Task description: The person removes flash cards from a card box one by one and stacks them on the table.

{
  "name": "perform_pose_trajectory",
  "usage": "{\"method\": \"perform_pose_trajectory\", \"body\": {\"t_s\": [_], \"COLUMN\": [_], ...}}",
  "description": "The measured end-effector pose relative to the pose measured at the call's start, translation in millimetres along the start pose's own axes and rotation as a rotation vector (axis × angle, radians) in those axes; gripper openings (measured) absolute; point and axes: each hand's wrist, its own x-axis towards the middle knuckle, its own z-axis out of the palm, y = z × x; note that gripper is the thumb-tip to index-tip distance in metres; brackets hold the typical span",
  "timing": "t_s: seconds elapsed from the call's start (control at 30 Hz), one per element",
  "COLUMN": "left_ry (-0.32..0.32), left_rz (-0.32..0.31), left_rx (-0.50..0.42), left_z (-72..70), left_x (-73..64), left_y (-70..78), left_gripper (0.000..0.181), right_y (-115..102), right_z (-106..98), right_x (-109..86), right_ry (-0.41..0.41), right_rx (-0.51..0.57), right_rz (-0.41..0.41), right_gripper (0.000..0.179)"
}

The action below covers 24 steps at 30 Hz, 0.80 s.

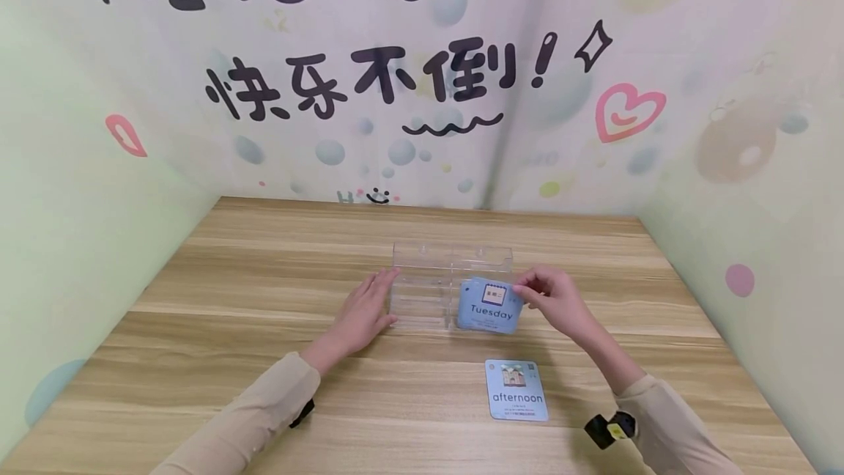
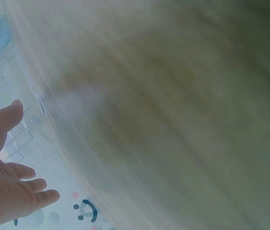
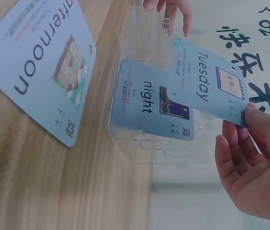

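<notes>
My right hand (image 1: 557,305) pinches a blue "Tuesday" flashcard (image 1: 488,317) at its upper right corner, between thumb and fingers. The card is held at the right half of a clear plastic tiered rack (image 1: 422,283). Seen from the right wrist, a blue "night" flashcard (image 3: 144,112) stands in the rack's front slot, and the Tuesday card (image 3: 204,79) is behind and above it, partly overlapping. With fingers extended, my left hand (image 1: 361,319) lies along the rack's left side; the left wrist view shows its thumb (image 2: 11,114) and fingers spread.
Nearer me on the wooden table (image 1: 264,270), an "afternoon" flashcard (image 1: 517,409) lies flat, in front of the rack's right half. A printed cloth backdrop (image 1: 316,167) rises behind the table, with pale walls on both sides.
</notes>
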Motion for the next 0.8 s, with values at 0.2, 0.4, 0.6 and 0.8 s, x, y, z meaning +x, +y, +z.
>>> {"method": "perform_pose_trajectory", "body": {"t_s": [0.2,0.4,0.6,0.8], "left_ry": [-0.021,-0.026,-0.021,-0.023], "left_rz": [-0.017,-0.015,-0.01,-0.025], "left_rx": [-0.006,-0.007,-0.011,-0.019], "left_z": [-1.4,-2.1,-2.0,-1.2], "left_x": [0.0,-0.1,0.5,0.4], "left_y": [1.0,1.1,1.0,0.6], "left_gripper": [0.081,0.081,0.081,0.081], "right_y": [0,11,16,18], "right_z": [-2,-4,-5,-5], "right_x": [-5.6,-9.0,-15.9,-22.0], "right_ry": [-0.042,-0.055,-0.075,-0.097], "right_rx": [0.066,0.102,0.144,0.163], "right_rz": [0.049,0.082,0.112,0.161], "right_gripper": [0.014,0.016,0.017,0.019]}}
